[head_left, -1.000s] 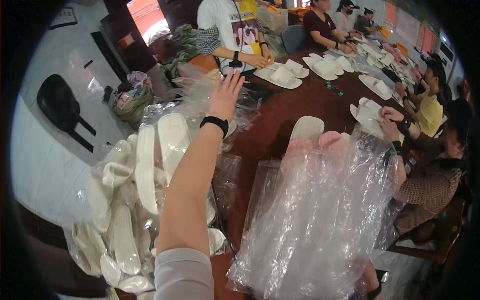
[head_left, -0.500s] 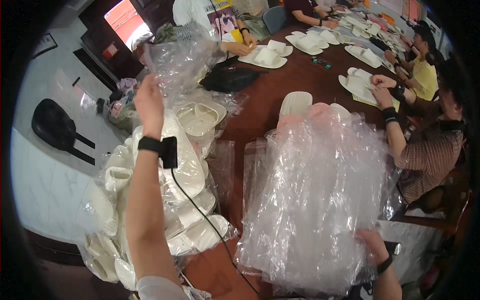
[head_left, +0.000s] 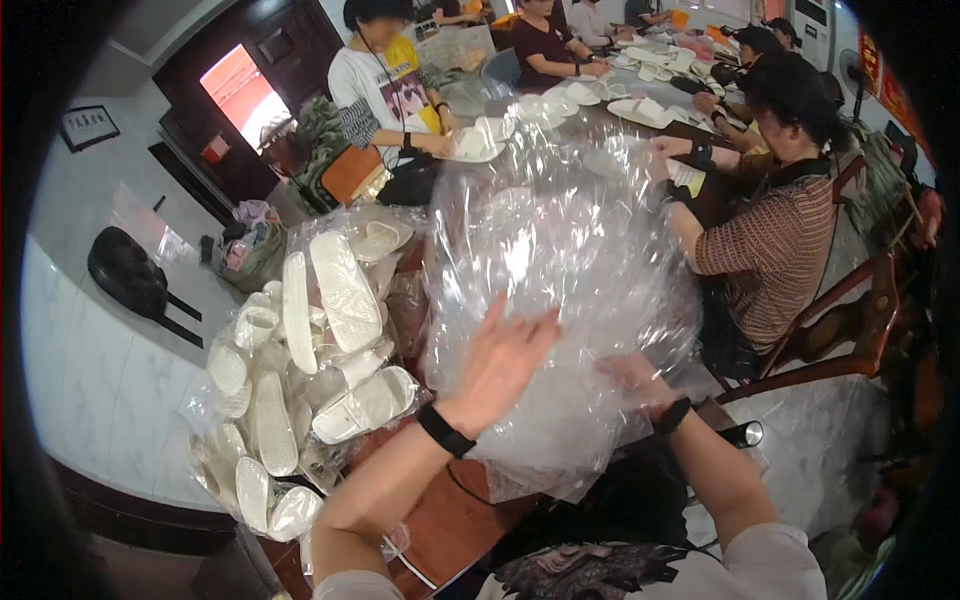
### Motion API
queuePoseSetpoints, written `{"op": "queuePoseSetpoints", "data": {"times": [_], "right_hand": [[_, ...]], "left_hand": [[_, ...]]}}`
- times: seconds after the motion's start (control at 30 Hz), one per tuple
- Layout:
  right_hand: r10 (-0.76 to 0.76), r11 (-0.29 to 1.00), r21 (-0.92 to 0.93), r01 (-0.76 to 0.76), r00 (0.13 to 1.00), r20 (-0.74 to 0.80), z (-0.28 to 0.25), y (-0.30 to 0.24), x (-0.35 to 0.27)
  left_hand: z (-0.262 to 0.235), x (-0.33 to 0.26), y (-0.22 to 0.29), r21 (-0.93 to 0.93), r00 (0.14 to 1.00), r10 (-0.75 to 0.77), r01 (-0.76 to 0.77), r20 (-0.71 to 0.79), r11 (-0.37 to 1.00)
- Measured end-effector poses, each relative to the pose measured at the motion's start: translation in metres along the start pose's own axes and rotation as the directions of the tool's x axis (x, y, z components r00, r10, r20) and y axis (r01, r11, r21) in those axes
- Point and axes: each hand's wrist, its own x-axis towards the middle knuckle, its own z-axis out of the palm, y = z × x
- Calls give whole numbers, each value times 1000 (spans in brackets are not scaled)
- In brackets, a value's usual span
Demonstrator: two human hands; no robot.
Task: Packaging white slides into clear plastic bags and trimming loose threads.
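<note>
A large sheaf of clear plastic bags [head_left: 560,250] rises in front of me, raised off the table and tilted, with bright reflections over its creased surface. My right hand [head_left: 640,382] grips its near right side, fingers partly hidden by the film. My left hand [head_left: 498,362] is open over the near left part of the sheaf, fingers apart and slightly blurred. To the left lies a heap of cream slippers in clear bags, among them a textured slipper [head_left: 345,290] with its sole up and another slipper [head_left: 365,405] nearer me.
The brown table [head_left: 440,525] shows between the heap and my body. A co-worker in a patterned brown top [head_left: 775,245] sits at the right by a wooden chair [head_left: 850,325]. Across the table, a person in a white and yellow shirt [head_left: 385,95] handles cream slippers [head_left: 480,140].
My left hand has come from the bag raised at the far left to the sheaf. The sheaf has been lifted from the table, and my right hand has moved up with it.
</note>
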Motion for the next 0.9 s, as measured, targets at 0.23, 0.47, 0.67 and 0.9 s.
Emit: {"op": "queuePoseSetpoints", "data": {"times": [0.23, 0.47, 0.67, 0.9], "right_hand": [[142, 787, 584, -198, 980, 140, -4, -6, -24], [-16, 939, 342, -46, 984, 176, 0, -34, -10], [-5, 978, 206, -39, 978, 206, -5, -37, -5], [-88, 996, -30, 84, 970, -227, 2, -16, 39]], "left_hand": [[69, -91, 26, 19, 893, -222, 234, 392, 972], [109, -115, 10, 0, 841, -131, 153, 526, 988], [127, -108, 1, -24, 786, -181, 242, 592, 970], [76, -81, -11, -348, 609, -40, 505, 792, 790]]}}
